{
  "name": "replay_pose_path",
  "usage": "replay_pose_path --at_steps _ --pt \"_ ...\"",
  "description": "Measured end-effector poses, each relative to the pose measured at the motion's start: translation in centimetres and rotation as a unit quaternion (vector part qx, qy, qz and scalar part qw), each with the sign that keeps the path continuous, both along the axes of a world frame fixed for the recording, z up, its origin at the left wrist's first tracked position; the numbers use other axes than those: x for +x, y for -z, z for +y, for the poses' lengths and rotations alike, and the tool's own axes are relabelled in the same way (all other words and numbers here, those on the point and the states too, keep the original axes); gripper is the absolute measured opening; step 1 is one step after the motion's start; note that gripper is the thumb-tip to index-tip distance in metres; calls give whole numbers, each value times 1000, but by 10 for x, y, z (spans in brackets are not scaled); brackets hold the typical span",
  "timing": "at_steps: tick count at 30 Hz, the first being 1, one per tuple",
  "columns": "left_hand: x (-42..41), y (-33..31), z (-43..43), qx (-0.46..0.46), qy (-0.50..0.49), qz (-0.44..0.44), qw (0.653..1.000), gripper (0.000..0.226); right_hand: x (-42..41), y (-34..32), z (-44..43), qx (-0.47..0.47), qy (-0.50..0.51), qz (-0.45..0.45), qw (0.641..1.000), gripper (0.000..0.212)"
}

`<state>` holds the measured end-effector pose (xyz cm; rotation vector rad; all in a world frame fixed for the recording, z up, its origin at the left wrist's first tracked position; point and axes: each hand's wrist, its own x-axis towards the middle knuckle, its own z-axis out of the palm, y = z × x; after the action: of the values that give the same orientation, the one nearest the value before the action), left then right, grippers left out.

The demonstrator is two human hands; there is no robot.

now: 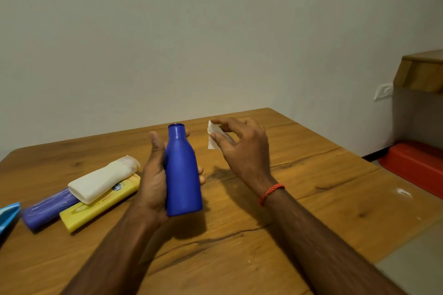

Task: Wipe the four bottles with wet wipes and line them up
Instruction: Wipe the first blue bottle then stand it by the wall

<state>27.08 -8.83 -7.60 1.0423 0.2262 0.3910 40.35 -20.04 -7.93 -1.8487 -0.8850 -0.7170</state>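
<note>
My left hand (153,175) grips a blue bottle (183,175) upright above the wooden table (311,187), its open neck pointing up. To its right, apart from the bottle, my right hand (244,148) pinches a small folded white wet wipe (212,136) between thumb and fingers. On the table at the left lie three more bottles in a pile: a white bottle (103,179) resting on top of a yellow bottle (96,208), and a purple bottle (48,208) beside them.
A blue packet (8,215) pokes in at the left edge. A red tub (414,163) sits on the floor past the table's right side, below a wooden shelf (422,72). The wall is close behind the table.
</note>
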Motion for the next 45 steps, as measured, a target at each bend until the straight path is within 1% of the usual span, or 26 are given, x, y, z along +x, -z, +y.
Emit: replay_pose_path --at_steps 2,4,6,8,9,10,13,16,19,22,25,26,28,31,33,34,37,40,42,45 --pt "-2 1 0 8 -5 32 999 66 -5 -1 2 44 -55 51 996 41" --pt "-3 0 1 10 -15 47 999 66 -12 -4 4 75 -117 65 988 41" --pt "-1 0 1 31 -29 35 999 68 -18 -5 4 74 -191 21 979 34" --pt "1 0 0 60 -44 16 997 60 -23 -3 7 39 -246 -60 967 28" --pt "1 0 0 70 -50 8 996 54 -22 -1 9 22 -257 -85 963 27" --pt "2 -1 -1 76 -55 3 996 49 -21 0 11 12 -255 -90 963 27" --pt "4 0 1 80 -66 0 995 42 -19 1 12 22 -227 -38 973 27" --pt "5 2 1 77 -93 15 993 40 -20 3 12 22 -260 -7 965 26" --pt "2 0 7 27 -116 32 992 42 -26 2 10 -12 -327 -8 945 24" --pt "-3 -5 21 -45 -126 38 990 56 -36 3 12 -82 -402 -2 912 26" --pt "-6 -4 33 -55 -152 3 987 76 -44 5 14 -160 -443 -19 882 26" --pt "-5 -3 35 -58 -156 -10 986 79 -46 5 14 -177 -450 -25 875 26" --pt "-5 -3 32 -70 -157 -25 985 76 -47 2 12 -192 -467 -19 863 25" --pt "-4 -2 25 -109 -156 -21 981 55 -47 -2 8 -202 -499 10 843 25" --pt "-4 -1 23 -131 -133 -25 982 41 -47 -1 8 -203 -486 -2 850 26" --pt "-5 0 23 -138 -115 -28 983 37 -47 1 9 -190 -467 -18 863 27" --pt "-5 0 21 -143 -41 -29 988 37 -44 5 13 -85 -389 -51 916 26" --pt "-1 -1 14 -127 -16 -41 991 31 -36 3 14 12 -291 -43 956 24" --pt "2 1 10 -85 -23 -50 995 28 -31 2 12 46 -251 -33 966 25" --pt "2 3 5 -23 -50 -31 998 30 -28 1 9 60 -239 1 969 30"
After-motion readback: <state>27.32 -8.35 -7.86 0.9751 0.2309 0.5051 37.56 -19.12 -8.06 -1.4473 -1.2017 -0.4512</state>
